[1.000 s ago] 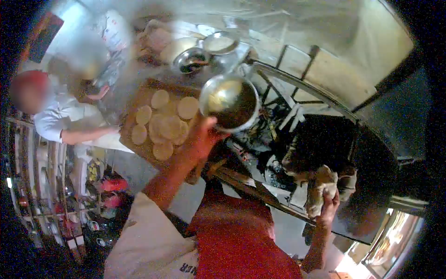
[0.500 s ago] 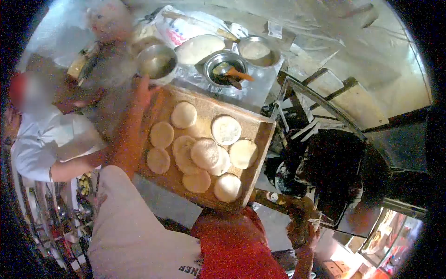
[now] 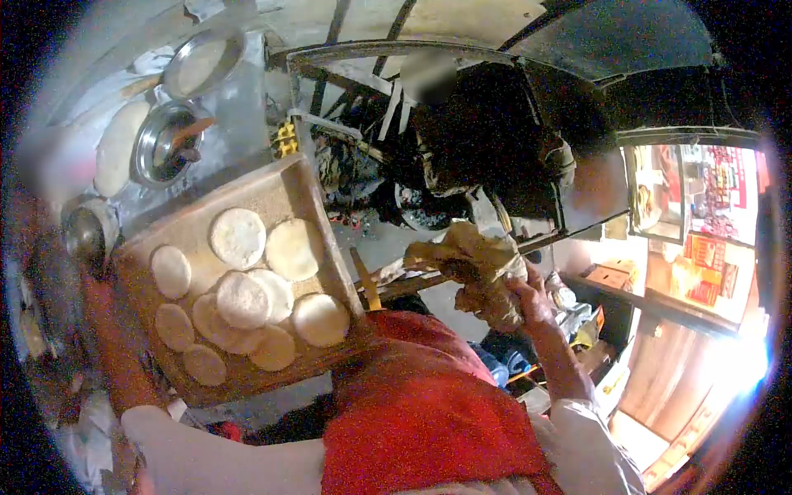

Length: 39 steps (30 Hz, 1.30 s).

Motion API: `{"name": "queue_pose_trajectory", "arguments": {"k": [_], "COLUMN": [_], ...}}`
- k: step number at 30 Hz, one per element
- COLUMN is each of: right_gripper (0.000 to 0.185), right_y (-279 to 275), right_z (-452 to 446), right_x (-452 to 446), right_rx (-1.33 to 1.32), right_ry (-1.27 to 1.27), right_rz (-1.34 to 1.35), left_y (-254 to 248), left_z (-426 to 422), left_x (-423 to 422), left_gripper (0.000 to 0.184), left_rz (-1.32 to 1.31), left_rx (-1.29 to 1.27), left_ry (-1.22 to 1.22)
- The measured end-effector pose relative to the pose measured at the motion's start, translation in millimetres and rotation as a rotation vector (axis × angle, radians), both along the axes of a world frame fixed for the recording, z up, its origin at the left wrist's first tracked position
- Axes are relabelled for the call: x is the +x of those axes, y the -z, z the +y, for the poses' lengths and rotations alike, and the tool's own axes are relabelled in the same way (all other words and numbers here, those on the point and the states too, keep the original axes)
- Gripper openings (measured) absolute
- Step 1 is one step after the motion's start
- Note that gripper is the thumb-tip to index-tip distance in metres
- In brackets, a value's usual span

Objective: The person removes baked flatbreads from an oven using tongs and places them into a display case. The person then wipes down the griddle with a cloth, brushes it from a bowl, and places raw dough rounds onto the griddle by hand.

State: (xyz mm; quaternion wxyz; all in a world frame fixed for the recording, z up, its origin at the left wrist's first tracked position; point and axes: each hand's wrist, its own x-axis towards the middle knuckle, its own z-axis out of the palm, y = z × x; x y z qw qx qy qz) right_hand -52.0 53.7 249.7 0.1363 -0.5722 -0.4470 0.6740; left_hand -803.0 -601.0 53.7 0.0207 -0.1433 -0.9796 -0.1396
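My right hand is closed around a crumpled brown cloth, held out to the right of a wooden tray. On the tray's floury bottom lie several round flat breads, some overlapping. My left hand is at the tray's far left corner, close to a metal bowl. It is dark and blurred, so its fingers and any grip do not show. A red cloth covers my lap beside the tray.
Behind the tray, a metal-topped table holds a steel bowl with an orange-brown utensil, a dough mass and a wide pan. Glowing embers lie beyond the tray, near a large dark shape.
The view has swung right, so the tray and table now appear further left. My right hand, still holding the cloth, has come up and forward towards the embers.
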Motion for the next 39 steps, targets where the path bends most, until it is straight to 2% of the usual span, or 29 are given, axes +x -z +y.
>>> {"name": "queue_pose_trajectory", "arguments": {"k": [3, 4, 5, 6, 7, 8, 9, 10, 11, 12, 13, 15, 17, 19, 21, 22, 23, 24, 25, 26, 27, 28, 29, 30, 32, 33, 35, 37, 39], "right_gripper": [0.042, 0.043, 0.044, 0.045, 0.045, 0.043, 0.046, 0.044, 0.05, 0.057, 0.055, 0.052, 0.051, 0.05, 0.043, 0.042, 0.042, 0.043, 0.044, 0.045, 0.045, 0.047, 0.047, 0.047, 0.048, 0.048, 0.05, 0.043, 0.045], "right_y": [21, 26, 49, 63, 90, 94, 74, 61, 83, 86, 106, 187, 148, 159, 166, 146, 126, 123, 120, 110, 101, 100, 101, 102, 85, 89, 97, 102, 123], "right_z": [34, 48, 75, 98, 145, 172, 209, 219, 254, 282, 302, 354, 255, 219, 179, 151, 125, 113, 104, 94, 87, 82, 80, 77, 65, 57, 41, 8, -20], "right_x": [9, 13, 25, 44, 73, 70, 41, 14, 12, 7, 7, 51, 25, 42, 64, 62, 60, 66, 72, 74, 74, 77, 80, 81, 70, 68, 74, 86, 107], "right_rx": [0.025, 0.102, 0.312, 0.152, 0.599, 0.333, 0.287, 0.459, 1.236, 0.997, 0.717, 1.328, 0.481, 0.02, 0.671, 0.396, 0.126, 0.495, 0.879, 0.717, 0.558, 0.706, 0.718, 0.696, 0.607, 0.611, 0.478, 0.589, 0.694], "right_ry": [-0.11, -0.082, -0.243, 0.043, -0.438, -0.084, -0.2, -0.14, -0.395, -0.542, -0.286, -0.886, -0.371, -0.367, -1.029, -0.933, -0.828, -1.112, -1.376, -1.374, -1.361, -1.355, -1.351, -1.296, -1.18, -1.163, -0.996, -0.925, -0.96], "right_rz": [0.113, 0.077, -0.005, 0.249, -0.116, 0.251, 0.081, -0.007, -0.197, -0.061, 0.059, -0.603, 0.842, 0.443, 0.002, 0.086, 0.162, 0.092, 0.008, -0.075, -0.158, -0.008, -0.01, -0.032, -0.182, -0.193, -0.256, -0.243, -0.448], "left_y": [-12, -16, -18, -22, -22, -23, -30, -36, -45, -49, -58, -64, -73, -83, -81, -84, -93, -97, -74, -51, -71, -118, -144, -124, -61, -82, -151, -136, -132], "left_z": [15, 17, 20, 23, 17, 11, 3, -5, -8, -14, -12, -8, 7, 29, 41, 68, 112, 142, 146, 151, 182, 230, 255, 250, 239, 258, 320, 334, 334], "left_x": [32, 49, 65, 83, 104, 128, 163, 199, 239, 276, 313, 370, 411, 439, 458, 460, 454, 442, 420, 400, 391, 386, 375, 345, 281, 279, 291, 254, 221], "left_gripper": [0.053, 0.053, 0.052, 0.052, 0.052, 0.051, 0.051, 0.051, 0.05, 0.05, 0.05, 0.049, 0.048, 0.048, 0.049, 0.049, 0.049, 0.048, 0.047, 0.046, 0.046, 0.048, 0.05, 0.05, 0.049, 0.049, 0.044, 0.035, 0.032], "left_rz": [-0.02, -0.026, -0.033, -0.042, -0.045, -0.044, -0.038, -0.028, -0.016, -0.004, 0.006, 0.015, -0.026, -0.046, 0.037, 0.05, 0.244, 0.426, 0.389, 0.349, 0.354, 0.084, -0.193, -0.191, 0.467, 0.468, -0.623, -0.629, -0.546], "left_rx": [0.019, 0.021, 0.032, 0.043, 0.055, 0.067, 0.08, 0.092, 0.112, 0.151, 0.228, 0.486, 0.857, 1.009, 0.522, 0.52, 0.173, -0.175, -0.004, 0.169, 0.178, 0.435, 0.685, 0.694, -0.029, -0.017, 1.453, 1.468, 1.446], "left_ry": [-0.012, -0.023, -0.03, -0.041, -0.058, -0.079, -0.109, -0.153, -0.212, -0.271, -0.348, -0.501, -0.665, -0.699, -0.195, -0.206, -0.207, -0.205, -0.185, -0.161, -0.165, -0.169, -0.163, -0.155, 0.32, 0.335, -0.168, -0.1, -0.293]}}
